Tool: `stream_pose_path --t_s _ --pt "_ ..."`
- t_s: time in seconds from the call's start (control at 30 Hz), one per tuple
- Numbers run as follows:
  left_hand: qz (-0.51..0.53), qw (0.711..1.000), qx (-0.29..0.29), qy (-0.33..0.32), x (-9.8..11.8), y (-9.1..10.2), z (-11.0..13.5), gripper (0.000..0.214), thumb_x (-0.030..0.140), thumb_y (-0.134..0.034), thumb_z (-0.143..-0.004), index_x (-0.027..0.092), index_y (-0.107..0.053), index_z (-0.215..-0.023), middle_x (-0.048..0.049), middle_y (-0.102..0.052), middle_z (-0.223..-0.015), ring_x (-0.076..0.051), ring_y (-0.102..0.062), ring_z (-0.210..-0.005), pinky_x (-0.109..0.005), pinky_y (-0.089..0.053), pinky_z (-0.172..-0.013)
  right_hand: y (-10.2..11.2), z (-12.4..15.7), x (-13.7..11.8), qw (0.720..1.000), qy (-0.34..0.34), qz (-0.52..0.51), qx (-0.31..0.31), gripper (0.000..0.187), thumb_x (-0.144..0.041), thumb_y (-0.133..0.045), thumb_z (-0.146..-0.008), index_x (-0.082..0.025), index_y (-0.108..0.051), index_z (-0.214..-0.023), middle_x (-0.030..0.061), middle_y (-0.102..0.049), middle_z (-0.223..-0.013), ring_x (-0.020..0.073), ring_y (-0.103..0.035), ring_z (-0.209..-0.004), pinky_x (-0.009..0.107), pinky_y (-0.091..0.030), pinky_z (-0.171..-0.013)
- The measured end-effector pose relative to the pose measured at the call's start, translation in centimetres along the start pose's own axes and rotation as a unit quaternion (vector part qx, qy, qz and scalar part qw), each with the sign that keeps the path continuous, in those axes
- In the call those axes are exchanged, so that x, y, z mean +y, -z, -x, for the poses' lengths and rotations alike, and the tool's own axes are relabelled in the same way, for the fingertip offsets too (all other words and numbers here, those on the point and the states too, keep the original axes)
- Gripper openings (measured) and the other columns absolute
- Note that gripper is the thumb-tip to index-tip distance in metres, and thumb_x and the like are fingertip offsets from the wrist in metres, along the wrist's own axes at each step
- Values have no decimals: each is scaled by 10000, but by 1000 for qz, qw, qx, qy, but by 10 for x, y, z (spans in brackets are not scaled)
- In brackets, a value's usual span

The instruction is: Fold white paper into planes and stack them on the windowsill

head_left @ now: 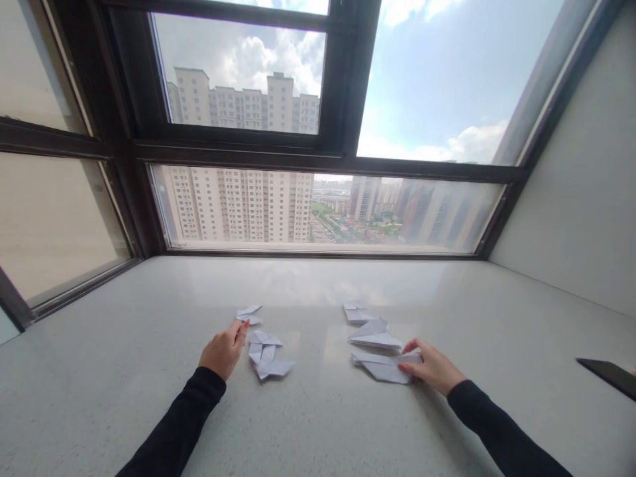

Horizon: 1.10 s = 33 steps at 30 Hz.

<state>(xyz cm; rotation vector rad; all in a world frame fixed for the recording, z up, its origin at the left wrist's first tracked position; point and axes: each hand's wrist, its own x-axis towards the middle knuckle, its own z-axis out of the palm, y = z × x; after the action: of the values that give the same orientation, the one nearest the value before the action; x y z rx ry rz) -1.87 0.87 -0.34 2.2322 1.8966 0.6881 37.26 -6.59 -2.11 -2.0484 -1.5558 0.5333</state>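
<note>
My left hand [222, 350] is closed, its thumb and finger pinched at the near edge of a small white folded paper piece [252, 311]. Just nearer to me lies a larger folded paper figure [266, 356] with pointed flaps, apart from that hand. On the right, my right hand [434, 366] pinches the tail end of a white paper plane [380, 366], which rests low on the sill. Right behind it is a second paper plane [376, 333], close to my fingertips. Farthest back in that column sits a flat folded paper piece [356, 312].
The papers lie on a pale, glossy window sill [308, 424]. Dark window frames [322, 253] bound it at the back and left, and a white wall [576, 218] stands at the right. A dark flat object [609, 377] juts in at the right edge.
</note>
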Motion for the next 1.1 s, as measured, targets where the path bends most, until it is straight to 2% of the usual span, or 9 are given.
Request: stream_pose_path --t_s 0.3,0.43,0.53,0.7,0.83,0.9,1.0,1.03,1.1 --pt "-9 999 11 45 -30 -14 -16 286 365 -279 -789 194 -500 -728 -38 -582 -717 -162 -545 -694 -239 -376 -624 -2 -6 -10 995 19 80 48 322 -195 -509 -534 -230 -231 -694 -94 -415 -413 144 -462 -392 240 -326 -453" --pt "-16 998 28 55 -32 -17 -36 271 327 -355 -754 153 -516 -885 -108 -543 -954 -211 -480 -902 -316 -325 -799 -6 -11 4 978 76 142 133 387 -260 -565 -489 -228 -228 -676 -39 -423 -557 167 -483 -534 269 -364 -543" --pt "-10 996 32 88 -30 -23 -51 323 372 -404 -714 164 -512 -936 -131 -484 -1071 -285 -414 -984 -398 -324 -780 -10 -16 16 956 122 177 201 427 -285 -612 -448 -226 -243 -654 11 -414 -665 196 -470 -658 292 -383 -604" --pt "33 991 34 122 -25 -31 -66 272 351 -561 -581 157 -537 -771 -135 -523 -989 -331 -415 -966 -422 -343 -725 -7 -15 20 936 173 187 245 368 -336 -607 -512 -222 -278 -632 34 -405 -671 208 -440 -669 335 -402 -604" --pt "96 987 48 117 -24 -20 -69 208 303 -583 -565 157 -496 -685 -84 -573 -817 -240 -516 -821 -322 -382 -670 1 2 -11 929 213 123 276 337 -512 -474 -641 -190 -385 -683 69 -447 -706 201 -459 -637 371 -407 -620" --pt "134 983 62 107 -18 -12 -63 206 332 -536 -621 159 -472 -714 -56 -575 -776 -180 -539 -732 -270 -394 -621 -5 14 -40 939 233 60 246 344 -496 -435 -692 -167 -444 -791 84 -477 -781 181 -477 -641 356 -419 -634" --pt "194 977 60 72 5 -5 -42 264 401 -501 -653 165 -448 -758 -17 -573 -749 -122 -533 -623 -224 -398 -542 -32 28 -91 963 228 -57 129 382 -468 -434 -714 -172 -451 -956 86 -503 -872 159 -502 -641 307 -442 -539" --pt "226 972 39 45 15 -6 -32 276 424 -498 -653 170 -445 -747 10 -567 -692 -102 -516 -565 -211 -393 -510 -44 31 -106 964 225 -107 93 425 -464 -443 -711 -172 -427 -1020 87 -507 -906 148 -509 -642 297 -450 -537" --pt "366 926 -68 -55 34 -10 -12 303 437 -535 -627 165 -440 -721 37 -528 -603 -80 -461 -486 -203 -366 -462 -68 33 -131 956 212 -201 21 482 -462 -482 -687 -178 -411 -1069 79 -523 -939 131 -517 -633 265 -452 -498"
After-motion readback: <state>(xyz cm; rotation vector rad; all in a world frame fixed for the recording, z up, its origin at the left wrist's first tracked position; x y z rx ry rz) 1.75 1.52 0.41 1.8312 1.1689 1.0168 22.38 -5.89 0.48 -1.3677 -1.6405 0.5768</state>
